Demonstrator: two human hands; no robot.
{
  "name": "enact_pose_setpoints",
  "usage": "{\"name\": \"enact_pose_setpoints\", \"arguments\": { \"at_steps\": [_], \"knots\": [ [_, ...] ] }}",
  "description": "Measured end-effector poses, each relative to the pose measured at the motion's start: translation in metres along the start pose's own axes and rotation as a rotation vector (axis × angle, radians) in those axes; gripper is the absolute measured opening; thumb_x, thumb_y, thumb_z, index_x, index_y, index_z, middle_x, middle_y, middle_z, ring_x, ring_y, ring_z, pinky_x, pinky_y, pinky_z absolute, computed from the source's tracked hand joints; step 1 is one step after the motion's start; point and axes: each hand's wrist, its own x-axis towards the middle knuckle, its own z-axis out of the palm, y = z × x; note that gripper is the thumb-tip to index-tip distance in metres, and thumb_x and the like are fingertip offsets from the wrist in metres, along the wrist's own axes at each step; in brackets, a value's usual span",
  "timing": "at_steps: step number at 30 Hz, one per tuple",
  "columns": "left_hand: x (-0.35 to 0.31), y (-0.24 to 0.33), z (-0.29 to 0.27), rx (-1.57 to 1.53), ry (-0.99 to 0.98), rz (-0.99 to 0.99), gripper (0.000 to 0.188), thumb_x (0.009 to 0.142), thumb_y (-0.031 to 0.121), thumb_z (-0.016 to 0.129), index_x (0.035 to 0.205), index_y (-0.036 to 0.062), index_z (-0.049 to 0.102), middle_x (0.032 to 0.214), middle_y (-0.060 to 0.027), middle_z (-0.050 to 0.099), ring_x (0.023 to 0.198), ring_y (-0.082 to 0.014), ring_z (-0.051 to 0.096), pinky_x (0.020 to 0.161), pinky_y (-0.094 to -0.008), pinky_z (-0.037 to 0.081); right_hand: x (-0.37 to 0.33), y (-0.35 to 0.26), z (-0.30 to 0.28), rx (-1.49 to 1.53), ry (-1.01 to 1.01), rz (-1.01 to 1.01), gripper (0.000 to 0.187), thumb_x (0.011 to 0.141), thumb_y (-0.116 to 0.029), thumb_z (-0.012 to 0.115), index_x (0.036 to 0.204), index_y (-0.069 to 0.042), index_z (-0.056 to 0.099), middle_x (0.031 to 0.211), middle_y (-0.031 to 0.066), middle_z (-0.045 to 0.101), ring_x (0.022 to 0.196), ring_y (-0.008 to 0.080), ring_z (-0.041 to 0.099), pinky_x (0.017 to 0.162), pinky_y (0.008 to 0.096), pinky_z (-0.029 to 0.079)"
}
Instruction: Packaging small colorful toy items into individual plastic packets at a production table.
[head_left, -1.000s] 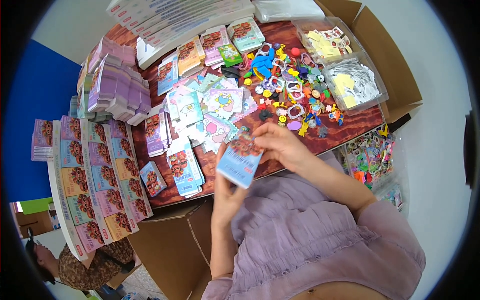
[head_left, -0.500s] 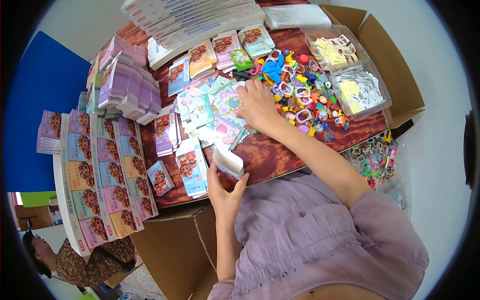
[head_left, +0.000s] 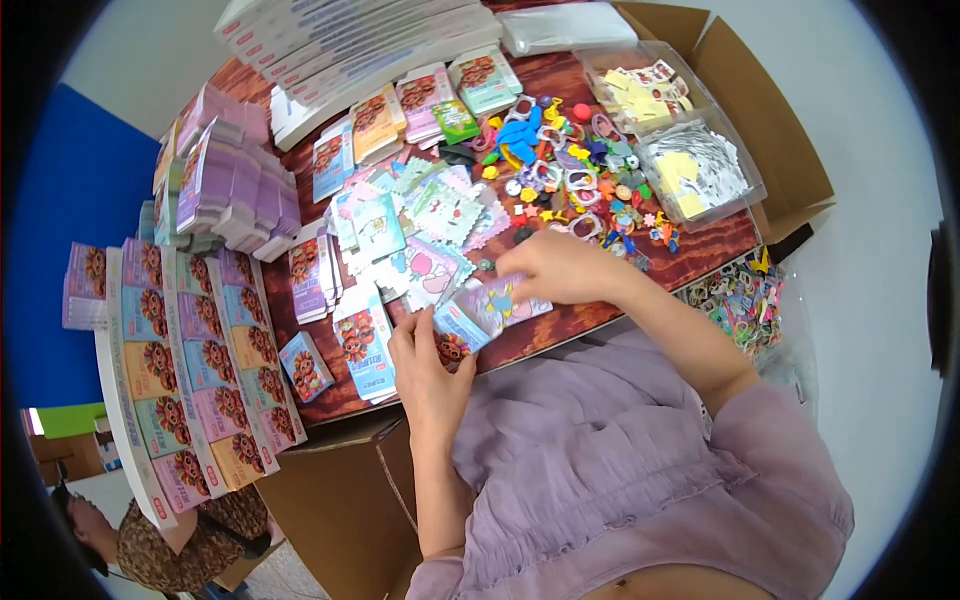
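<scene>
red-brown tabletop (head_left: pixel 705 240), near edge: left hand (head_left: pixel 428 375) holds a blue carton (head_left: pixel 460 334), fingers wrapped around it; right hand (head_left: pixel 562 268) pinches a patterned card (head_left: pixel 508 303) at the carton's end. risk noted: if tilted, the card could catch and crease.

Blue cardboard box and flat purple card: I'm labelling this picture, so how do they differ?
The blue cardboard box is in the left hand; the flat purple card is in the right hand. The box's picture is reddish, the card's yellow and blue. Both are printed.

Lettering (head_left: pixel 465 326) on held blue box (head_left: pixel 456 342), red labels (head_left: pixel 264 46) on white cartons (head_left: pixel 370 45): unreadable.
</scene>
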Motion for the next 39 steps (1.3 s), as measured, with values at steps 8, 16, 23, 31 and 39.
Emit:
{"name": "enact_pose_setpoints", "arguments": {
  "at_steps": [8,16,23,31,39],
  "knots": [
    [0.005,0.022,0.012,-0.055,-0.083,0.088,0.075,0.067,0.003,0.078,0.136,0.0033,0.046,0.126,-0.0191,0.048,0.118,-0.0386,0.049,0.098,-0.0445,0.044,-0.002,-0.019,0.045,0.087,0.492,-0.046,0.034,0.087,-0.009,0.059,0.12,-0.003,0.053,0.082,0.0146,0.065,0.08,0.031,0.066,0.067,0.0439,0.048],
    [0.002,0.022,0.017,-0.035,-0.062,0.094,0.075,0.069,0.008,0.079,0.135,0.0022,0.045,0.126,-0.0199,0.048,0.117,-0.038,0.05,0.097,-0.0444,0.044,0.02,0.032,-0.012,0.202,0.692,0.048,0.021,0.087,-0.018,0.065,0.1,-0.002,0.068,0.083,0.0098,0.066,0.08,0.0255,0.065,0.073,0.0366,0.05],
    [0.009,0.024,0.017,-0.063,-0.077,0.069,0.073,0.07,0.01,0.081,0.134,0.0016,0.047,0.127,-0.0199,0.048,0.119,-0.0382,0.049,0.098,-0.0449,0.043,0.083,0.109,-0.046,-0.563,0.96,0.042,0.02,0.082,-0.024,0.069,0.091,-0.006,0.071,0.091,0.0087,0.065,0.098,0.0279,0.058,0.082,0.0427,0.046],
    [0.008,0.018,0.012,-0.119,-0.076,0.029,0.075,0.071,0.012,0.082,0.136,0.0015,0.046,0.128,-0.0185,0.049,0.12,-0.038,0.049,0.1,-0.0451,0.043,0.036,0.114,-0.075,-0.145,1.113,0.022,0.023,0.085,-0.023,0.065,0.099,-0.006,0.073,0.075,0.011,0.066,0.071,0.0313,0.064,0.072,0.0429,0.051],
    [0.007,0.017,0.009,-0.159,-0.068,0.023,0.074,0.071,0.011,0.082,0.134,-0.0017,0.047,0.126,-0.0187,0.048,0.119,-0.0365,0.05,0.099,-0.0431,0.043,-0.013,0.092,-0.107,0.699,0.759,0.128,0.033,0.088,-0.013,0.068,0.12,-0.008,0.065,0.091,-0.0033,0.066,0.063,0.0015,0.05,0.052,0.0192,0.038]
  ]
}}
